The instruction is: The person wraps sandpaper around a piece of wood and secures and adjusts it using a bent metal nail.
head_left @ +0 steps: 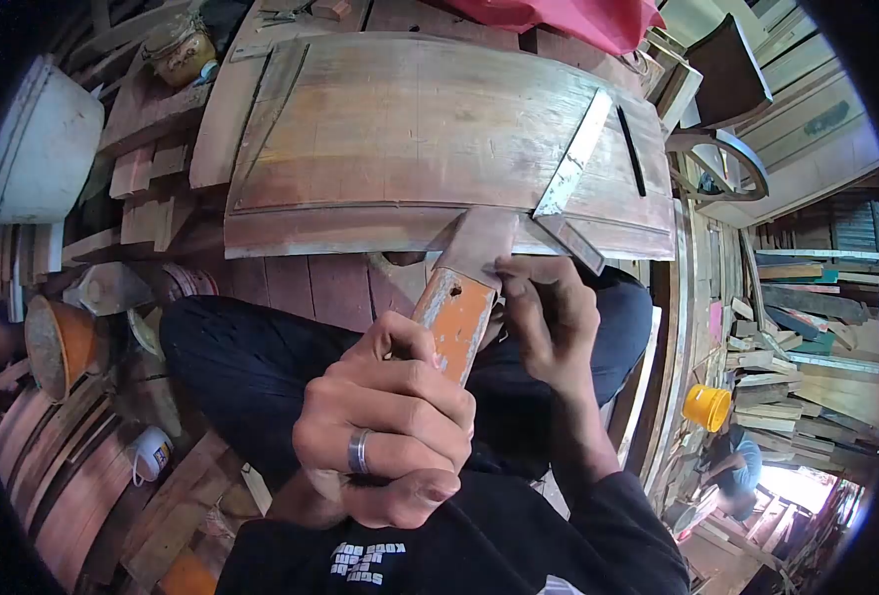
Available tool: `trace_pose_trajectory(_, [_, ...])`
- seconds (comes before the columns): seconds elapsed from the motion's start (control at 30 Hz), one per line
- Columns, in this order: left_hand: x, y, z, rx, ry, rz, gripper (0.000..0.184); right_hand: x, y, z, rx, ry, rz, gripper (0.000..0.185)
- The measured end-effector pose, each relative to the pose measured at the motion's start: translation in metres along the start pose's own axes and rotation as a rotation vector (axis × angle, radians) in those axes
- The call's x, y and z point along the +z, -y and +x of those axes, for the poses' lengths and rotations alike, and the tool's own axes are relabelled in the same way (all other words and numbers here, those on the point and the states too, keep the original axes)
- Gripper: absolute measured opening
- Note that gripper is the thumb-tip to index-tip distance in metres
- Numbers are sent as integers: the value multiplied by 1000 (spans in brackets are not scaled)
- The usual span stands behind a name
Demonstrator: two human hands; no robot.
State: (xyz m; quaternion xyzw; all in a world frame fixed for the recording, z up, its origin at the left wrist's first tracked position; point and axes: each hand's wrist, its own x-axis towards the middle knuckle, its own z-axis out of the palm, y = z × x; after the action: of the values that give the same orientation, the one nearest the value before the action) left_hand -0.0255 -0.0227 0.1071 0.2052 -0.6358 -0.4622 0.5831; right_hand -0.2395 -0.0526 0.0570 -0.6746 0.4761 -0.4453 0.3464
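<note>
My left hand, with a ring on one finger, is closed around a tool with a worn orange handle. The broad, flat brownish blade points away from me, over the near edge of a wooden panel. At the blade's right side, my right hand has its thumb and forefinger pinched together. Whether anything small is between these fingertips is unclear. A try square lies across the panel's right part, its stock at the near edge. Beside it is a thin black pencil-like stick.
A white bucket, an orange bowl and a white mug stand left among boards. Red cloth lies beyond the panel. On the right are a yellow bucket, stacked timber and another person farther off.
</note>
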Motion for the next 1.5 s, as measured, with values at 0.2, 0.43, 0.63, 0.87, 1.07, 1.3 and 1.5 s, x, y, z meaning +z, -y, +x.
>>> trace_pose_trajectory(0.2, [4,1,-1,22,-17,9,16,-4,-27,7,303,-178,265,13])
trace_pose_trajectory(0.43, [16,-2,-3,13,75,95,15,-7,-15,1,436,-207,418,29])
trace_pose_trajectory(0.63, [15,-2,-3,-5,63,81,17,-1,-19,-7,473,-332,587,28])
trace_pose_trajectory(0.87, [15,-2,-2,-10,60,83,16,1,-30,-12,382,-275,482,21])
trace_pose_trajectory(1.07, [11,-2,-1,-19,73,79,15,12,-23,-17,292,-272,390,22])
trace_pose_trajectory(1.3, [5,-1,-1,5,59,41,15,22,-21,-18,264,-259,498,13])
trace_pose_trajectory(1.5, [3,1,-3,11,38,21,14,19,-27,-9,264,-294,522,9])
